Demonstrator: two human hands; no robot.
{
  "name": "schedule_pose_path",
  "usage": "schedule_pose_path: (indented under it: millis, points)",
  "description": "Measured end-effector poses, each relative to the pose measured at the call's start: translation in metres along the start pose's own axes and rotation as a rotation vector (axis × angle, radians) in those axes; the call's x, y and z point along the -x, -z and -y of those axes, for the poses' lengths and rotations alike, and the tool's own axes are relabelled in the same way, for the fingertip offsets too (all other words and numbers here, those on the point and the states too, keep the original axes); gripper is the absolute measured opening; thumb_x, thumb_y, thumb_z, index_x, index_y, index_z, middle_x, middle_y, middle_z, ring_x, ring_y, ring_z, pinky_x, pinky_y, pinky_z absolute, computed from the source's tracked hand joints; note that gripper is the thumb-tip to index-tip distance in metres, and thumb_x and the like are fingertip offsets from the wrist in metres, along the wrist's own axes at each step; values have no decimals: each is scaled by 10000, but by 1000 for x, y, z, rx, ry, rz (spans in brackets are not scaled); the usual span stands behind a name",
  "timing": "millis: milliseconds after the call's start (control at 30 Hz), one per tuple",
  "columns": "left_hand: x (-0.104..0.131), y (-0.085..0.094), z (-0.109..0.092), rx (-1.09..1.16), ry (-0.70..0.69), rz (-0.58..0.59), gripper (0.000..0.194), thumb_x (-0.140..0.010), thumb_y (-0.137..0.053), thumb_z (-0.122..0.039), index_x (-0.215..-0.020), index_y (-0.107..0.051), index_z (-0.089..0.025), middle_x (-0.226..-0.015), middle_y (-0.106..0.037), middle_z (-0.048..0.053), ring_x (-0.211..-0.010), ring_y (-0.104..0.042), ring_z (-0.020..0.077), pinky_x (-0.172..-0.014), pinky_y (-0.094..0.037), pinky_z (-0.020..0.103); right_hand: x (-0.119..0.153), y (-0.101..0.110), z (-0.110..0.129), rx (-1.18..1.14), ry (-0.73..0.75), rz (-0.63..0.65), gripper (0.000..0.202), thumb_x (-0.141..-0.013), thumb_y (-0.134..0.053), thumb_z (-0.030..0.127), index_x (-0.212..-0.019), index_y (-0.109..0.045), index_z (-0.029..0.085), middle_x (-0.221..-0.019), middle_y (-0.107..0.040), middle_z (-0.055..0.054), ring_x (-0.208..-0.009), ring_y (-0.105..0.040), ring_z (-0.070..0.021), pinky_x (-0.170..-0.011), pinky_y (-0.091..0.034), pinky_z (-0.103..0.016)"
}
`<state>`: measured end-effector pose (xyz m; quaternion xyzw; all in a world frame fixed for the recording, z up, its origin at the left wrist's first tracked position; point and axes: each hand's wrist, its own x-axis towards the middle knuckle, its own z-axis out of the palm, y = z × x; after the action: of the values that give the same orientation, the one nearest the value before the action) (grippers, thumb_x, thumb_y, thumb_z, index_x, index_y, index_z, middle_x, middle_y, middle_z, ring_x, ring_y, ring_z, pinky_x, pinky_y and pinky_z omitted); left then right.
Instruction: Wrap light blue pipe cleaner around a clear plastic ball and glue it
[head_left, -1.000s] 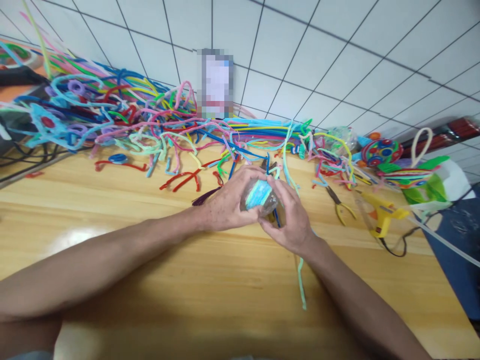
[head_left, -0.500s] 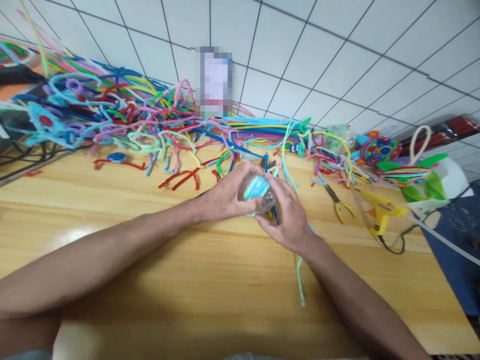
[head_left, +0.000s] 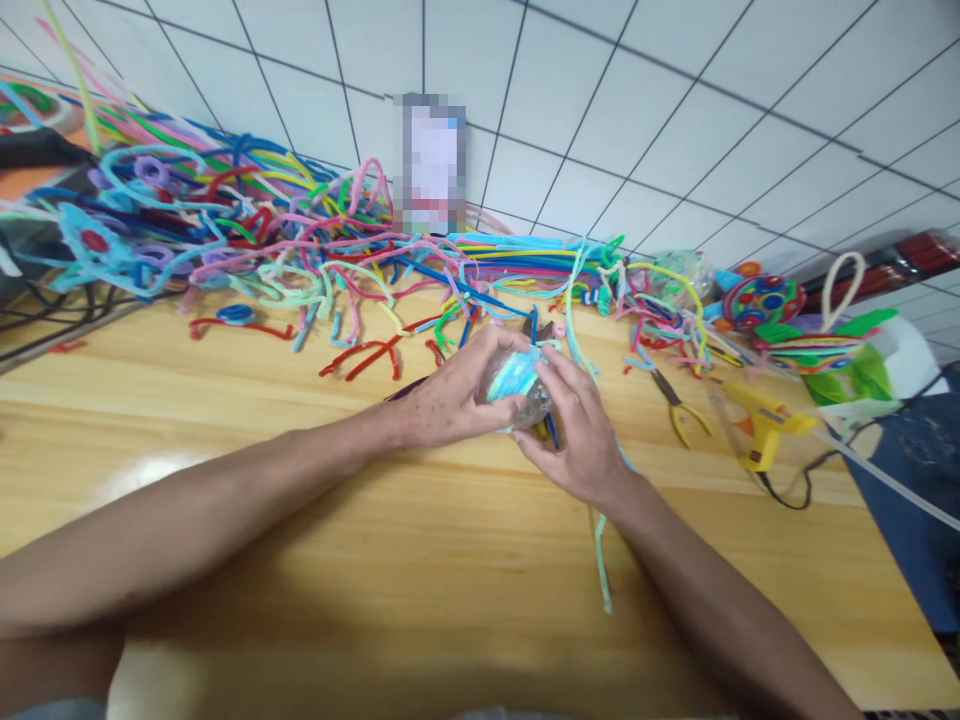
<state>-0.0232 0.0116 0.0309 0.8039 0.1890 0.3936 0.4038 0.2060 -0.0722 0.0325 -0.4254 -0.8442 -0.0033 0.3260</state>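
Observation:
Between my two hands is a clear, rounded ball [head_left: 516, 376] with a band of light blue and pale green fuzzy strips across it. My left hand [head_left: 454, 397] grips it from the left, thumb along the lower front. On the other side, my right hand [head_left: 583, 430] curls its fingers over the right edge. Palms and fingers hide part of the ball. A pale green pipe cleaner [head_left: 602, 565] lies on the table below my right wrist. Just behind the hands are blue and green pipe cleaner pieces and a dark tool, partly covered.
Heaps of coloured pipe cleaners [head_left: 300, 225] line the back of the wooden table [head_left: 375, 600] against a tiled wall. Yellow-handled pliers [head_left: 686, 420] and a yellow glue gun [head_left: 766, 425] with its cord lie at right. A blurred-out upright panel [head_left: 433, 165] stands behind.
Both hands keep hold of the ball in nearly the same place. The fingers of my right hand have shifted slightly along its edge.

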Motion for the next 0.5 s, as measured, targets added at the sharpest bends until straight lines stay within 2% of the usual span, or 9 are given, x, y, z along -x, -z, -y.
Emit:
schedule_pose_path:
  millis: [200, 500]
  points:
    - [0, 0, 0, -31, -64, -11, 501, -992, -697, -345, -1436, -483, -257, -1453, -587, 142, -1394, -595, 308, -1200, -508, 498, -2, 1, -3, -1, 38, -2, 1001, -969, -770, 259, -1795, -211, 335, -1727, -523, -162, -1587, -539, -379, -1251, -524, -680]
    - [-2, 1, -4, -50, -21, -17, 359, -1049, -619, -341, -1372, -489, -254, -1358, -588, 110, -1296, -609, 271, -1146, -523, 463, -4, -1, 0, 6, 47, 6, 966, -990, -737, 240, -1799, -215, 320, -1721, -533, -161, -1595, -532, -358, -1257, -531, -648]
